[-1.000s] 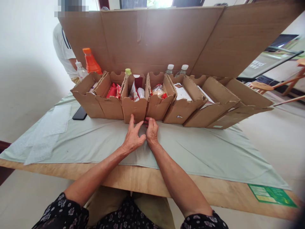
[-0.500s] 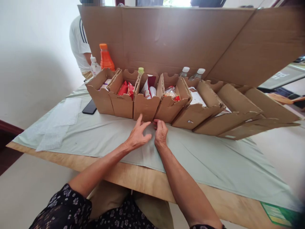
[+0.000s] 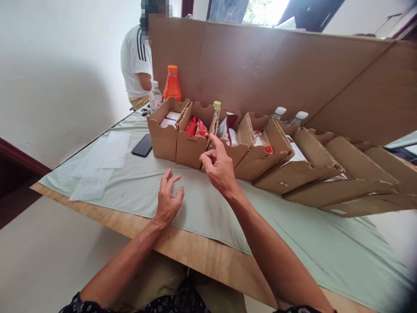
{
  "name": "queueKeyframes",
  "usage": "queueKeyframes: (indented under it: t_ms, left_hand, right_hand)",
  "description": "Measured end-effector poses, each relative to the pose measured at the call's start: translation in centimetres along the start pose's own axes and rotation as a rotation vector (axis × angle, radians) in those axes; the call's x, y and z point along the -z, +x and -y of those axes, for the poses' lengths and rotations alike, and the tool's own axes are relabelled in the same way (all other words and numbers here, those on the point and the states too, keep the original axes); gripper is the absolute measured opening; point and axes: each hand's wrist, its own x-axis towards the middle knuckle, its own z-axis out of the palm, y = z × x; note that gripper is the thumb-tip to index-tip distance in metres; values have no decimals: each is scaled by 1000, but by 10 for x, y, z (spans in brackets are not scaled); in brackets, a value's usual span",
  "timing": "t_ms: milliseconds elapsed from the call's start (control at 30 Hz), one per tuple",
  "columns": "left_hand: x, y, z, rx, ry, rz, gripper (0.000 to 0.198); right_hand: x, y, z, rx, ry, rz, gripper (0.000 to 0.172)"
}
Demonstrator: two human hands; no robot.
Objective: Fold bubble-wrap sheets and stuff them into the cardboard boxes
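Note:
My left hand [image 3: 170,198] hovers just over the cloth with its fingers apart and bent, holding nothing. My right hand [image 3: 220,167] is raised before the cardboard bins, its index finger stretched out and the other fingers curled; nothing shows in it. That fingertip overlaps the edge of a bin [image 3: 239,152] holding a white and maroon packet [image 3: 224,130]; whether it touches cannot be told. To its left, one bin [image 3: 188,153] contains red packets [image 3: 197,127]. The leftmost bin [image 3: 159,143] holds white and purple boxes [image 3: 169,119]. A clear-wrapped packet [image 3: 259,139] lies in a bin further right.
A black phone [image 3: 142,145] and bubble wrap [image 3: 107,152] lie left on the cloth-covered table [image 3: 97,214]. Behind the bins stand an orange bottle [image 3: 172,84], clear bottles [image 3: 155,96] and a tall cardboard panel [image 3: 260,69]. Another person [image 3: 136,61] sits beyond.
My right hand has lifted off the cloth toward the bins, its index finger now extended. My left hand has drawn back from the bins. The view has turned left.

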Motion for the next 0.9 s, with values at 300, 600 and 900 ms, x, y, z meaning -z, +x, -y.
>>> queueKeyframes:
  t_ms: [300,600,900]
  left_hand:
    - [10,17,10,115,-207,-319,36]
    - [25,33,19,284,-439,-539,41]
    - [40,-51,-19,157,-425,-91,41]
  right_hand:
    - [-15,33,12,-113,-168,95,18]
    - [86,-110,87,-163,-120,311,17]
    - [214,-204,49,-395,-119,-185,54]
